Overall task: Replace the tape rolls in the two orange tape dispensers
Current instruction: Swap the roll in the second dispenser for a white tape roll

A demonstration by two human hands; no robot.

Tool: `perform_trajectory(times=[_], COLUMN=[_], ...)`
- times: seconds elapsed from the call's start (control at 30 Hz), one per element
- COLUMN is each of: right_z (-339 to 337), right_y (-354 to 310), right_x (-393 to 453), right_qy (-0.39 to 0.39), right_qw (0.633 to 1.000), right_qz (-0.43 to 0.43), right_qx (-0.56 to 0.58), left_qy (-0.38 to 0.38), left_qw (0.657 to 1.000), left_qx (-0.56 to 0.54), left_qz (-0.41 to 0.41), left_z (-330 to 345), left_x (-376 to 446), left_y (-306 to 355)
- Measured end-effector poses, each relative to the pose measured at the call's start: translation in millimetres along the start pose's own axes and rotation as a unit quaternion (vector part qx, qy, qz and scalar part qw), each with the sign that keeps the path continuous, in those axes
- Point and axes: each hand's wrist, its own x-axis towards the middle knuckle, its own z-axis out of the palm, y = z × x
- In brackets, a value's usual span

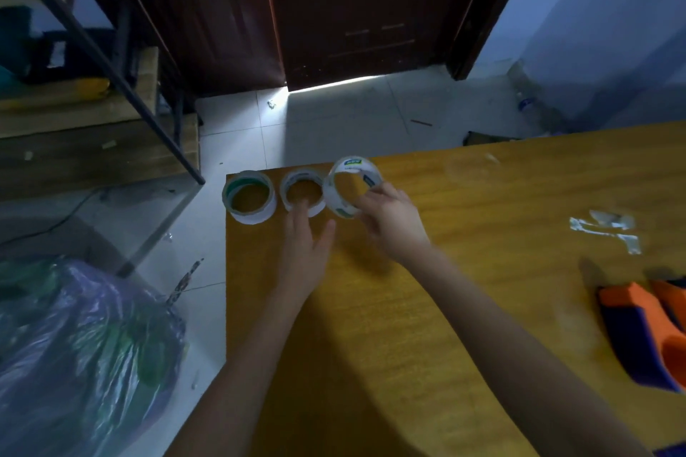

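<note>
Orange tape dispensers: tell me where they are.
In the head view, the orange tape dispensers lie at the table's right edge, far from the tape rolls.

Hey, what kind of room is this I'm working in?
Probably a small storeroom or back-room workspace: a wooden table beside a closed dark door, metal-framed shelving with clutter, and a stuffed plastic bag on the tiled floor.

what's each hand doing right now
Left hand: open, fingertip resting in the middle tape roll, not gripping.
Right hand: closed on the lifted tape roll.
</note>
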Motion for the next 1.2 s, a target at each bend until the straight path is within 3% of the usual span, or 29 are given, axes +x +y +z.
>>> perform_trajectory(times=[0.07, 0.23, 0.3, 0.33, 0.37, 0.43, 0.47, 0.5, 0.73, 1.03, 1.2], right_z=[-3, -3, -6, -11, -17, -33, -41, -48, -91, -117, -135], right_y=[1, 17, 19, 16, 13, 13, 15, 19, 31, 66, 109], right_x=[-21, -99, -138, -155, -170, -197, -213, -229, -334, -450, -516], right_qy=[-0.011, -0.006, 0.045, 0.079, 0.105, 0.131, 0.138, 0.147, 0.272, 0.321, 0.318], right_qw=[0.999, 0.999, 0.989, 0.965, 0.912, 0.72, 0.628, 0.58, 0.541, 0.524, 0.525], right_qz=[-0.035, -0.03, 0.069, 0.167, 0.286, 0.487, 0.526, 0.537, 0.552, 0.544, 0.545], right_qx=[-0.004, 0.03, 0.121, 0.187, 0.275, 0.477, 0.556, 0.594, 0.574, 0.571, 0.571], left_qy=[-0.035, -0.11, -0.144, -0.16, -0.181, -0.236, -0.26, -0.28, -0.401, -0.461, -0.442], left_qw=[0.969, 0.945, 0.928, 0.919, 0.914, 0.907, 0.903, 0.901, 0.865, 0.866, 0.875], left_qx=[-0.227, -0.285, -0.306, -0.316, -0.318, -0.309, -0.303, -0.295, -0.263, -0.172, -0.174], left_qz=[-0.096, -0.117, -0.154, -0.171, -0.176, -0.163, -0.157, -0.152, -0.147, -0.087, -0.09], left_z=[1, 30, 48, 57, 67, 90, 101, 112, 180, 258, 315], left_x=[-7, -33, -48, -55, -62, -79, -89, -98, -169, -247, -297], left_y=[20, 35, 38, 40, 42, 50, 55, 61, 97, 129, 151])
